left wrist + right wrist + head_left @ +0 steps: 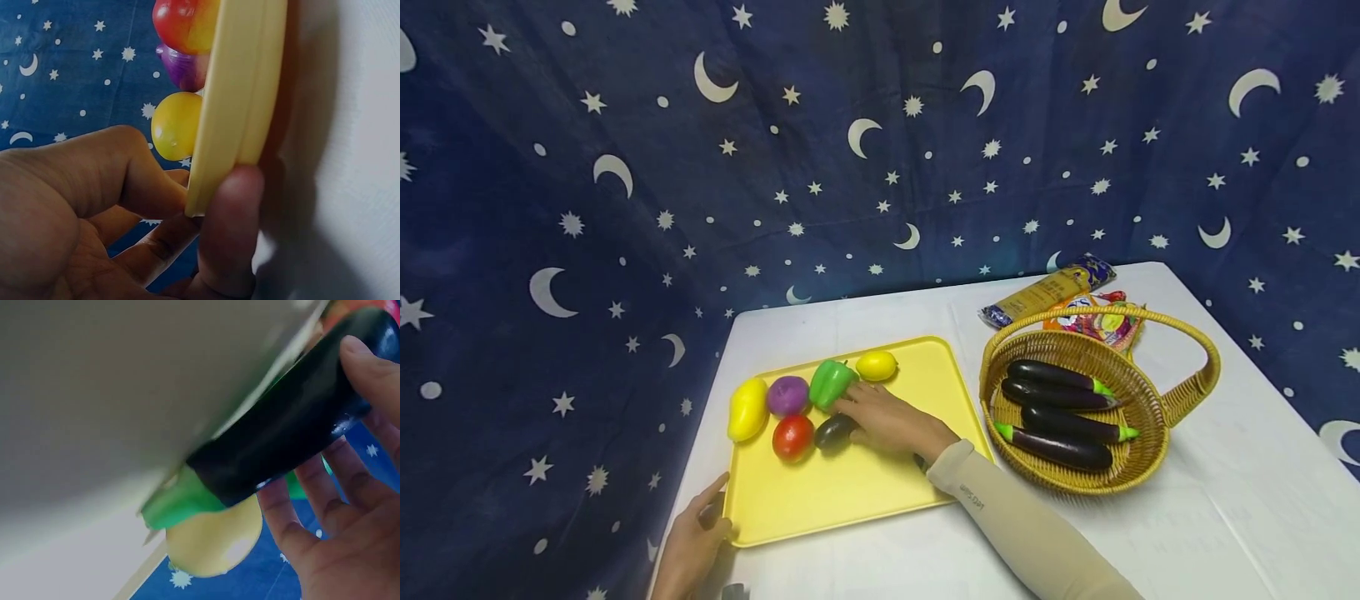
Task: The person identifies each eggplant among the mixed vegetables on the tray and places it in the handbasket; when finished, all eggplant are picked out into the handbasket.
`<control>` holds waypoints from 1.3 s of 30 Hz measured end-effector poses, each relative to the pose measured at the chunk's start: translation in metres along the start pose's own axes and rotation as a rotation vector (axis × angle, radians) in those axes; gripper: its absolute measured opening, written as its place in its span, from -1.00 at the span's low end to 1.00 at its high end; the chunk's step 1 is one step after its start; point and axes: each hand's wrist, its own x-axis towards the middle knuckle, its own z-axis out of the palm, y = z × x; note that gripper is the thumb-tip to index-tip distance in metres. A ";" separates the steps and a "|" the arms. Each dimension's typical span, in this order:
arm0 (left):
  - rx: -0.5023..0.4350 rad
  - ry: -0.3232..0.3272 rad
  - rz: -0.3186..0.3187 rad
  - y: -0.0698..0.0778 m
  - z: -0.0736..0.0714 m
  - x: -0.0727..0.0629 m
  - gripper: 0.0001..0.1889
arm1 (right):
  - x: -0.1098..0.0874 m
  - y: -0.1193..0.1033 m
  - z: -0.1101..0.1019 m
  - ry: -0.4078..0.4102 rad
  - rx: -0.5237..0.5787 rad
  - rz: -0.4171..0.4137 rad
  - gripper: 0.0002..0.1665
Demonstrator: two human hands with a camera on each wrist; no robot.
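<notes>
My right hand (891,421) is over the yellow tray (842,500) and holds an eggplant (281,425). In the right wrist view the thumb lies on one side of its dark body and the fingers on the other; the green stem end points away from the palm. From the head view only its dark rounded end shows, beside a red tomato (793,438) and below a green bell pepper (832,384). At the tray's near left corner, my left hand (694,533) pinches the rim between thumb and fingers, seen closely in the left wrist view.
A yellow mango (748,410), a purple onion-like vegetable (787,396) and a lemon (876,365) also lie on the tray. Right of it stands a wicker basket (1150,454) with a tall handle, holding several eggplants (1060,450). Two packaged food bags (1045,293) lie behind the basket.
</notes>
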 end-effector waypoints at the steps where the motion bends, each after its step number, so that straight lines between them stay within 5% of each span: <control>1: 0.002 0.004 0.005 0.000 0.000 0.000 -0.13 | -0.001 0.000 -0.002 0.011 0.015 0.002 -0.41; 12: 0.025 0.014 0.006 0.001 0.000 0.002 -0.16 | -0.014 -0.006 -0.026 0.107 0.212 0.083 -0.47; 26: 0.007 -0.004 -0.011 -0.002 0.001 0.004 -0.14 | -0.037 -0.008 -0.033 0.182 0.293 0.110 -0.38; 39: 0.015 0.001 -0.014 0.001 -0.001 0.002 -0.15 | -0.099 -0.026 -0.072 0.354 0.308 0.022 -0.42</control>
